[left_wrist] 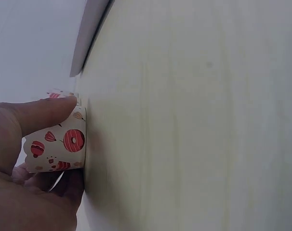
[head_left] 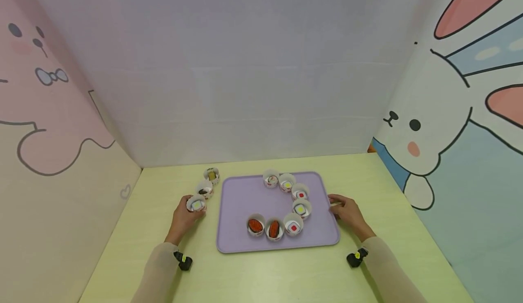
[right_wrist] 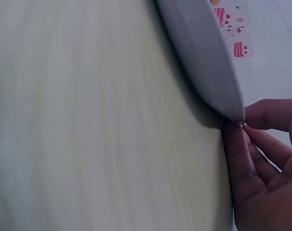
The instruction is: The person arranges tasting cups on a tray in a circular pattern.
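At the left of the tray my left hand [head_left: 185, 217] holds a paper cup [head_left: 196, 204] between thumb and fingers. Inside that cup lies a white piece with a yellow-green centre; donut and cupcake prints cover its wall [left_wrist: 59, 147], which stands close on the table in the left wrist view. My right hand [head_left: 347, 212] pinches the right edge of the lilac tray [head_left: 241, 194]; in the right wrist view its fingertips meet at the tray's rim [right_wrist: 204, 62]. Several cups form a curve on the tray, including two with orange-red pieces [head_left: 255, 225].
Behind the held cup stand a cup with a dark piece [head_left: 204, 189] and one with a yellowish piece [head_left: 211, 176], both left of the tray. The pale yellow table [head_left: 269, 276] meets a white back wall [head_left: 245, 90] and printed side panels.
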Available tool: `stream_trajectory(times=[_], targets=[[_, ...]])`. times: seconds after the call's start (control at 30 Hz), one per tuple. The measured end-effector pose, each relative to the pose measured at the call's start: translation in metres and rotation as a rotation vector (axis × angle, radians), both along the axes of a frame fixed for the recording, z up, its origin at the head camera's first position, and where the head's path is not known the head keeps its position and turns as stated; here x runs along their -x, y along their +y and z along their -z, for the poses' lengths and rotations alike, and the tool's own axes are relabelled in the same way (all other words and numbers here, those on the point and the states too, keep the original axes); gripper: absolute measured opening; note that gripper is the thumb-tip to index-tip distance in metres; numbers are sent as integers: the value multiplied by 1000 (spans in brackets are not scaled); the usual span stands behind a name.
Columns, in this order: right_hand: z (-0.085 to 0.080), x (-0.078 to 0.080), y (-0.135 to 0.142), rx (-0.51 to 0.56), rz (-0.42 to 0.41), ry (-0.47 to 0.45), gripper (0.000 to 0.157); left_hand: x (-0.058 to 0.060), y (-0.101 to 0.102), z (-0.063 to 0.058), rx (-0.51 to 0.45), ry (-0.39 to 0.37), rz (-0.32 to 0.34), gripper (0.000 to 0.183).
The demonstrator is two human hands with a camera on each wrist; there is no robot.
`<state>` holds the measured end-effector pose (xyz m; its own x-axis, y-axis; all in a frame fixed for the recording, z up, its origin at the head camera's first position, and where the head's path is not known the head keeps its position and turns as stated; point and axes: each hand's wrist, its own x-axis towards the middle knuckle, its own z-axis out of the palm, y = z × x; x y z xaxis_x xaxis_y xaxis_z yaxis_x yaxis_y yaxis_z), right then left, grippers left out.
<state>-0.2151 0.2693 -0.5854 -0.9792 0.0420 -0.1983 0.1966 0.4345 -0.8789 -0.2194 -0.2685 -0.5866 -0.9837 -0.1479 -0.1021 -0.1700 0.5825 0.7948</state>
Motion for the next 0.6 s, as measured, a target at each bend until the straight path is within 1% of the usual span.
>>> stream_trajectory(times=[0.13,0.3,0.43,0.6], targets=[[1,0,0,-2,3,7,49,0,-1,0,5,4,-4,66],[1,0,-1,14,9,4,49,-5,-2,-1,21,23,-16,64],[1,0,-1,16,6,0,50,-9,-4,-3,33,36,-28,63],[0,-1,-1,22,-1,-1,49,-13,-5,-9,39,46,-39,64]])
